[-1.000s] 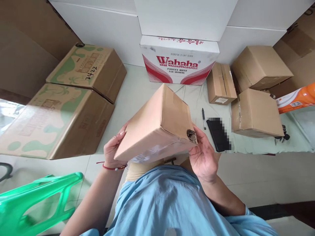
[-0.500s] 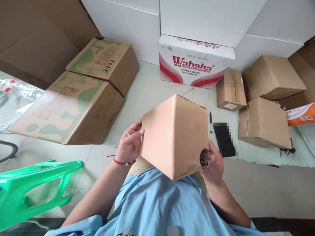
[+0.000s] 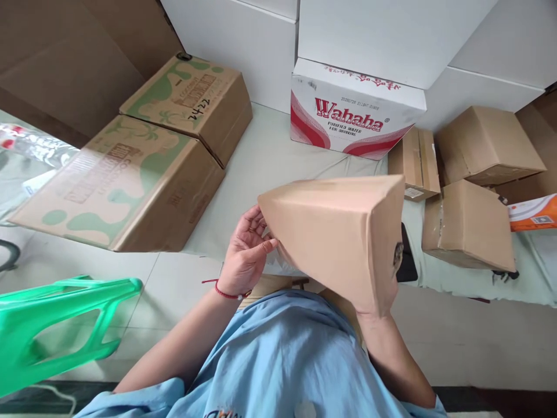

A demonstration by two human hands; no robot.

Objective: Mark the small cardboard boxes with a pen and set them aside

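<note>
A plain brown cardboard box (image 3: 324, 238) is held tilted in front of my blue shirt, one broad side and the right end facing me. At its left edge, my left hand (image 3: 250, 249) has its thumb and curled fingers on the cardboard. My right hand (image 3: 376, 316) supports the lower right end, its fingers mostly hidden behind the box. A dark round patch (image 3: 397, 255) shows on the right end of the box; what it is I cannot make out. Just beyond that end lies a black flat phone-like object (image 3: 408, 261), partly covered.
Two green-patterned cartons (image 3: 143, 191) stand at left on the cloth-covered table (image 3: 265, 145). A white and red Wahaha carton (image 3: 354, 116) is at the back. Several brown boxes (image 3: 470, 226) and an orange pack (image 3: 533, 215) are at right. A green plastic stool (image 3: 100, 337) stands lower left.
The box has been turned, its right end swinging up and to the right, with the dark patch now near its right edge. My right hand has gone mostly behind it.
</note>
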